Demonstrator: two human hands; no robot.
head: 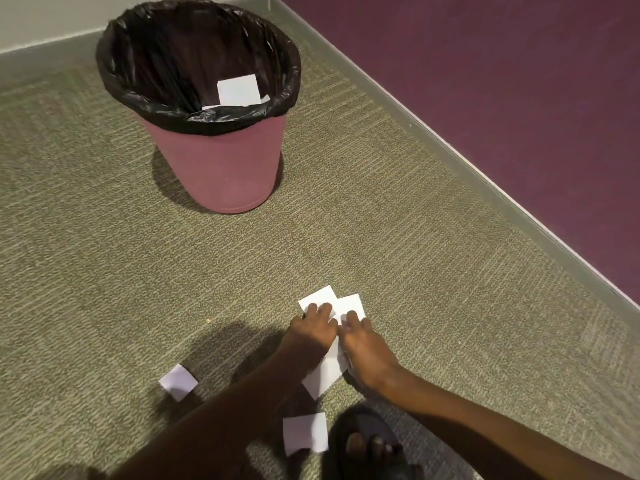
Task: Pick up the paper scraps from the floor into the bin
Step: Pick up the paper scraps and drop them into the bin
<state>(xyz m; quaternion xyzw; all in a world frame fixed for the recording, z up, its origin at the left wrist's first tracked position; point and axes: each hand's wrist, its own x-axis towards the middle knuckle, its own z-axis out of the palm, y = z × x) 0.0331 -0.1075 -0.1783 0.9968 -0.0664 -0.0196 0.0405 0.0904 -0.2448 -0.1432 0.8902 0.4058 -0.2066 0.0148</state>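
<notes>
The left hand (313, 327) and right hand (363, 344) are down on the carpet (398, 209), side by side and touching at the fingers. The left hand lies palm down with fingers spread, its tips pressing on a white scrap (320, 296). The right hand is also palm down, fingers loosely curled, tips on a second scrap (353, 304) that overlaps the first. Neither hand has closed round a scrap; both press flat. A third scrap (327, 374) lies between and partly under the two wrists, and whether either hand pinches it cannot be told.

Two more scraps lie nearer the person: one (177, 382) to the left of the left forearm, well apart from the hands, slightly curled at an edge, and one (305, 433) below the forearm, just beside a foot in a dark sandal (372, 441). The left forearm crosses above the ground between these two scraps and casts a shadow there.

A grey skirting strip (450, 154) runs diagonally along the right, with a purple wall (519, 81) beyond it. A pale wall (41, 19) closes the far left corner.

The bin (225, 168) stands upright on the carpet, well away from the hands, with open floor between. It is pink, lined with a black bag (114, 64) folded over the rim. Inside, a white sheet (238, 89) rests against the right side of the liner, with the edges of other white pieces showing beside and below it.
</notes>
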